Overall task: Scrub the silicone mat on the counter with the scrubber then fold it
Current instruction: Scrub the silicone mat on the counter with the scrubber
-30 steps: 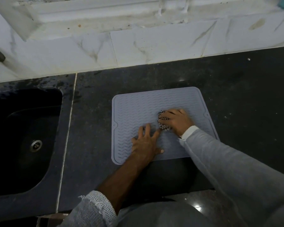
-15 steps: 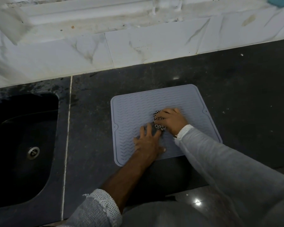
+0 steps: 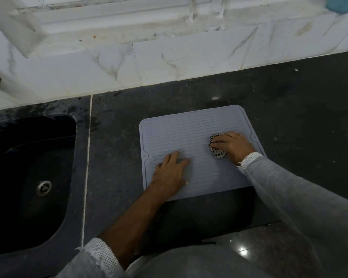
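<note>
The silicone mat (image 3: 191, 141) is lying flat near the counter's (image 3: 299, 109) front edge. The left hand (image 3: 172, 173) is pressing it flat-fingered; the right hand (image 3: 234, 145) is gripping the scrubber (image 3: 214, 149) by the mat's right edge. Scrubbing is under way; next, likely strokes leftward.

Grey silicone mat (image 3: 189, 137) lies flat on the dark counter (image 3: 289, 109), ridged side up. Left hand (image 3: 170, 173) presses flat on the mat's near-left part, fingers straight. Right hand (image 3: 232, 146) grips the checkered scrubber (image 3: 216, 149) on the mat's right side, close to the edge. Black sink (image 3: 28, 177) sits to the left w/ its drain visible, marble tiles (image 3: 189, 57) behind.
</note>
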`<state>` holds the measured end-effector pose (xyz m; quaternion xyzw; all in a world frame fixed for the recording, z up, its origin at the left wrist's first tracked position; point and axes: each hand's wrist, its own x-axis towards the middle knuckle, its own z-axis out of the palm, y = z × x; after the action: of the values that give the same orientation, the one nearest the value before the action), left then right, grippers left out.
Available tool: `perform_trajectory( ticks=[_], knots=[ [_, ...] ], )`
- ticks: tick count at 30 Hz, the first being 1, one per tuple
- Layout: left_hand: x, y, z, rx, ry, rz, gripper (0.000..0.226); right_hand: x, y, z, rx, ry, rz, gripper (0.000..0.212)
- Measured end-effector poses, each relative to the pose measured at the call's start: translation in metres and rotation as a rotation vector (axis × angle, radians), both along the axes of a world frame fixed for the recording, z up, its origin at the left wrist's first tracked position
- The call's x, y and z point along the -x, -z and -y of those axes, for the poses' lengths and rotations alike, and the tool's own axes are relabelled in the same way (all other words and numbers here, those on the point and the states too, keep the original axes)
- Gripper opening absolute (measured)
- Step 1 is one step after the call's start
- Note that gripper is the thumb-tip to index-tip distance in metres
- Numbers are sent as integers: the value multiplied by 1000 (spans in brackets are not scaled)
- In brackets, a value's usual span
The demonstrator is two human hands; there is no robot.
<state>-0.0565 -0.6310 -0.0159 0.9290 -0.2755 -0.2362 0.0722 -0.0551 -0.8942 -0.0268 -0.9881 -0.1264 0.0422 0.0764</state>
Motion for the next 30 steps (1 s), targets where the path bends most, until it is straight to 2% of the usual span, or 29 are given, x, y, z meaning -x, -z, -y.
perform_trajectory(
  ticks=[6,11,18,24,27,30],
  knots=[
    [-10,7,-24,-85,-27,-53,91,-15,-11,-38,-69,-85,73,45],
    [-9,11,-22,-75,-58,-75,93,-23,0,-72,91,-233,-1,41],
    [-6,9,-24,-69,-45,-82,91,-12,-5,-8,183,-154,-21,47],
    [-6,5,-21,-79,-65,-95,91,-26,-12,-54,22,-137,17,39],
    [-6,4,-20,-83,-70,-104,91,-27,-5,-86,100,-236,-38,40],
    [-4,4,-22,-77,-68,-101,91,-20,-4,-64,74,-217,-60,39]
  ],
)
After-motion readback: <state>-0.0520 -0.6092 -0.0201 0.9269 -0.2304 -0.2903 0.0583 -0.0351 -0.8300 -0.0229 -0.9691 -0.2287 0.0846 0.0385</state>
